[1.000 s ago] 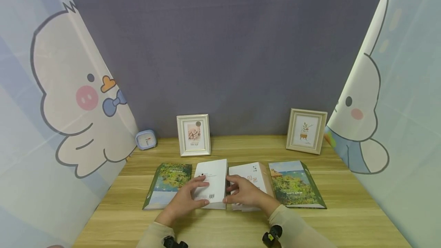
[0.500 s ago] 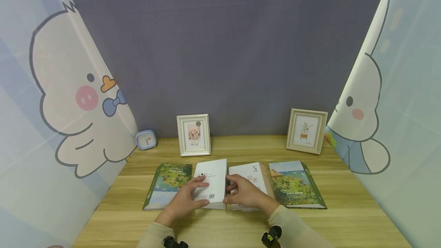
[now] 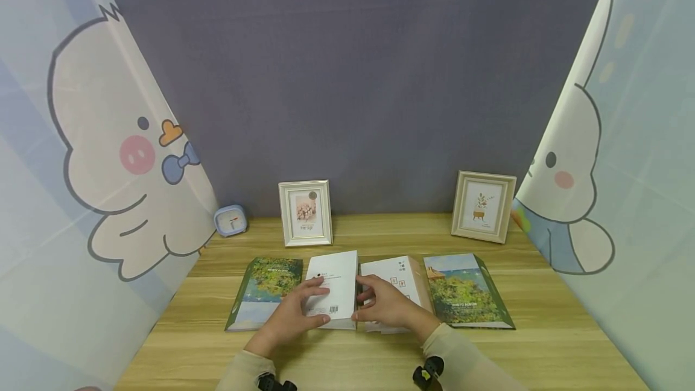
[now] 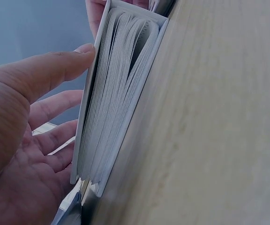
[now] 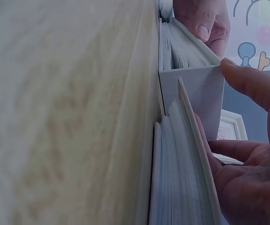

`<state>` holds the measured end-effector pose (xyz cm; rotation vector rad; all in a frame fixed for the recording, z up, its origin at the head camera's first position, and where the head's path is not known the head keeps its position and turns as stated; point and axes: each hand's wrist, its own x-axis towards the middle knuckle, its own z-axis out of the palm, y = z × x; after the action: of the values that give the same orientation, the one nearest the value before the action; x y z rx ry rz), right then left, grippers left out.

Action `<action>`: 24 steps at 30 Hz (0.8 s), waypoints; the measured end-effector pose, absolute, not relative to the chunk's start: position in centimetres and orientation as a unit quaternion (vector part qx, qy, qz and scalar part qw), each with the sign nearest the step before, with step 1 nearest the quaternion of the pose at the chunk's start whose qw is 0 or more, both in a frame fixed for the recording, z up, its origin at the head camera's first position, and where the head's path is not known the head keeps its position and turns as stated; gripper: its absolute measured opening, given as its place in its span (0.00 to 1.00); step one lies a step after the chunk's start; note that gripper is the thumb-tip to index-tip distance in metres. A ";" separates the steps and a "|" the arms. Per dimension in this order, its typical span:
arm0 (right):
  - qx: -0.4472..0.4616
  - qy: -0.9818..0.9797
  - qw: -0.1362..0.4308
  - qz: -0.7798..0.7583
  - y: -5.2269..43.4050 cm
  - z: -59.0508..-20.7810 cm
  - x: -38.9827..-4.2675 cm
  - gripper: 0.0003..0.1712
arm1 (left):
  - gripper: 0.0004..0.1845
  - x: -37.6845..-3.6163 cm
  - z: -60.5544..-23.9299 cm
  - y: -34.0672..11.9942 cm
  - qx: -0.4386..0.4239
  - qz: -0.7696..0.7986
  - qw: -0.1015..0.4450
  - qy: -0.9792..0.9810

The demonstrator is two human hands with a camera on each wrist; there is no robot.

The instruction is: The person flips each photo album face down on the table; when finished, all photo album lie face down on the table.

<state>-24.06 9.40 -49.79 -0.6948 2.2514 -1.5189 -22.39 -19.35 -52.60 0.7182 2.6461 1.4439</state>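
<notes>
A thick white photo album (image 3: pixel 341 285) lies in the middle of the table, its barcode side up and its spine to the right. My left hand (image 3: pixel 295 311) rests on its cover, fingers loosely extended, with the thumb at the near edge. My right hand (image 3: pixel 388 303) holds the spine, the thumb at its near corner and curved fingers farther along it. The left wrist view shows the bunched page edges (image 4: pixel 118 89) between the covers. Partly under my right hand lies a second white album (image 3: pixel 388 267), printed with small red-framed marks.
A green painted photo album (image 3: pixel 268 282) lies at the left, and a similar photo album (image 3: pixel 461 294) at the right. Behind stand a small blue clock (image 3: pixel 230 220), a white picture frame (image 3: pixel 306 213) and a cream picture frame (image 3: pixel 483 206). A grey curtain (image 3: pixel 358 89) hangs behind the table.
</notes>
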 end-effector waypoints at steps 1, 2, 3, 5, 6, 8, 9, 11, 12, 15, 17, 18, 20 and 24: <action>-0.244 0.793 0.167 -0.533 9.4 -49.8 -24.1 0.52 | 0.31 -22.4 -52.6 -19.3 0.230 0.465 0.019 0.855; -0.243 0.795 0.166 -0.531 9.4 -49.7 -24.1 0.52 | 0.32 -22.4 -52.6 -19.4 0.229 0.466 0.015 0.855; -0.242 0.797 0.164 -0.528 9.5 -49.7 -24.1 0.52 | 0.32 -22.4 -52.5 -19.4 0.226 0.469 0.015 0.853; -0.241 0.801 0.158 -0.524 9.6 -49.5 -24.1 0.52 | 0.33 -22.4 -52.3 -19.4 0.224 0.477 0.008 0.850; -0.241 0.805 0.154 -0.520 9.6 -49.4 -24.1 0.51 | 0.33 -22.4 -52.2 -19.4 0.224 0.481 0.006 0.847; -0.241 0.814 0.142 -0.509 9.6 -49.3 -24.0 0.49 | 0.33 -22.3 -51.9 -19.6 0.222 0.488 0.003 0.844; -0.242 0.817 0.135 -0.505 9.6 -49.2 -24.0 0.48 | 0.33 -22.2 -51.7 -19.8 0.218 0.491 0.004 0.843; -0.242 0.825 0.120 -0.497 9.4 -49.0 -24.1 0.46 | 0.32 -22.0 -51.3 -20.1 0.206 0.494 0.000 0.845; -0.240 0.829 0.113 -0.492 9.2 -48.9 -24.1 0.45 | 0.32 -21.9 -51.1 -20.3 0.200 0.493 -0.007 0.847; -0.237 0.837 0.091 -0.485 8.7 -48.5 -24.1 0.42 | 0.30 -21.7 -50.5 -21.2 0.173 0.492 -0.030 0.853; -0.239 0.841 0.079 -0.480 8.3 -48.2 -24.1 0.40 | 0.28 -21.6 -50.3 -22.0 0.157 0.491 -0.050 0.855; -0.240 0.842 0.073 -0.477 8.0 -48.1 -24.0 0.40 | 0.28 -21.5 -50.3 -22.5 0.152 0.490 -0.062 0.856; -0.241 0.845 0.064 -0.474 7.5 -47.8 -24.0 0.38 | 0.27 -21.3 -50.3 -23.5 0.148 0.493 -0.087 0.853; -0.245 0.850 0.057 -0.463 6.3 -47.5 -24.0 0.37 | 0.26 -21.1 -50.5 -25.5 0.156 0.498 -0.132 0.843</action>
<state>-23.99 6.28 -47.52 -0.7414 2.5766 -1.4049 -21.06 -25.51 -50.54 0.5356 2.8961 1.7106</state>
